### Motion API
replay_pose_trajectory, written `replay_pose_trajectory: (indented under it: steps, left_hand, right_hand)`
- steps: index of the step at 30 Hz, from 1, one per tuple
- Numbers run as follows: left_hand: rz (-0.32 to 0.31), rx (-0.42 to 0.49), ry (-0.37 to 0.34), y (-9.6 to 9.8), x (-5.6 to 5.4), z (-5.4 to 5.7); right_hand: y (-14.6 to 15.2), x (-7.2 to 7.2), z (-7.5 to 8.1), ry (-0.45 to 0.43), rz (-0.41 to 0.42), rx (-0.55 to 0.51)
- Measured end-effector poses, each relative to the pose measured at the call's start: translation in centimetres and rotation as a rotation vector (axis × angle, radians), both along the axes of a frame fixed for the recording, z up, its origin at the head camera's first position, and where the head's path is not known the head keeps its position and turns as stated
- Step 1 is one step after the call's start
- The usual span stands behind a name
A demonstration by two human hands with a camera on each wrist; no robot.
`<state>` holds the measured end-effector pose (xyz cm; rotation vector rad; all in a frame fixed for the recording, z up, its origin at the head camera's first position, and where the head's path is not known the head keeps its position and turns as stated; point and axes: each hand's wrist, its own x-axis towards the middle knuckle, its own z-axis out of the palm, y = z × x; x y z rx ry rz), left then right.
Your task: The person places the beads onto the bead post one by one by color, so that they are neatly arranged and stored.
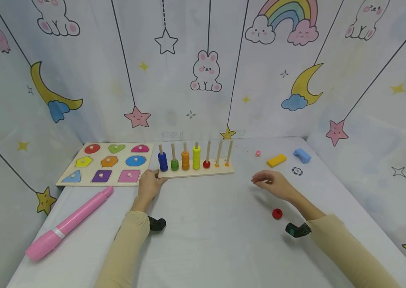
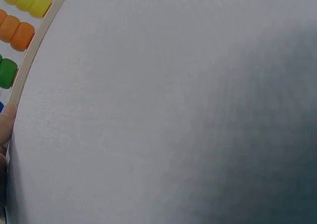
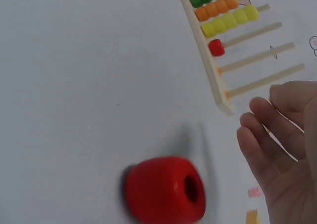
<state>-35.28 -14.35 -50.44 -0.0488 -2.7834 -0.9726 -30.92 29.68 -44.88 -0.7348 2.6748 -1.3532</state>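
Note:
My left hand (image 1: pixel 149 186) grips the left end of a wooden peg board (image 1: pixel 206 173), its thumb along the front edge. Upright pegs on the board carry blue beads (image 1: pixel 163 162), green beads (image 1: pixel 174 165), orange beads (image 1: pixel 186 161), yellow beads (image 1: pixel 196 158) and one red bead (image 1: pixel 206 164); the two rightmost pegs hold none. Over the table to the right, my right hand (image 1: pixel 273 183) hovers with loosely bent fingers and nothing in them. A loose red bead (image 3: pixel 161 189) with a hole lies on the table, nearer the body than that hand.
A shape puzzle board (image 1: pixel 116 156) lies at the back left, with a pink baton-like toy (image 1: pixel 77 218) before it. At the back right are a yellow block (image 1: pixel 276 161), a blue arched block (image 1: pixel 302 155), a patterned disc (image 1: pixel 297 171) and a small pink piece (image 1: pixel 258 153).

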Motion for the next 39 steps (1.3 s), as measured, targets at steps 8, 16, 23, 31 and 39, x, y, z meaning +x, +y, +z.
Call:
replay_pose_trajectory:
  steps: [8, 16, 23, 31, 39]
  left_hand:
    - [0.003, -0.007, 0.007, -0.1, -0.1, 0.0]
    - [-0.012, -0.011, 0.024, -0.2, -0.3, 0.4]
    - [-0.008, -0.019, 0.014, -0.4, -0.4, 0.3]
    - [-0.009, 0.002, -0.001, -0.2, -0.2, 0.0]
    - [-0.002, -0.003, -0.001, -0.1, -0.1, -0.1]
  right_hand:
    - [4.2, 3.1, -3.0, -0.019, 0.010, 0.016]
    - [5.4, 6.5, -3.2, 0.032, 0.019, 0.056]
    - [4.0, 8.3, -2.0, 0.077, -0.028, 0.070]
    - [5.1, 7.0, -5.1, 0.120, -0.046, 0.043]
    - [1.2, 5.3, -4.0, 0.110, -0.072, -0.024]
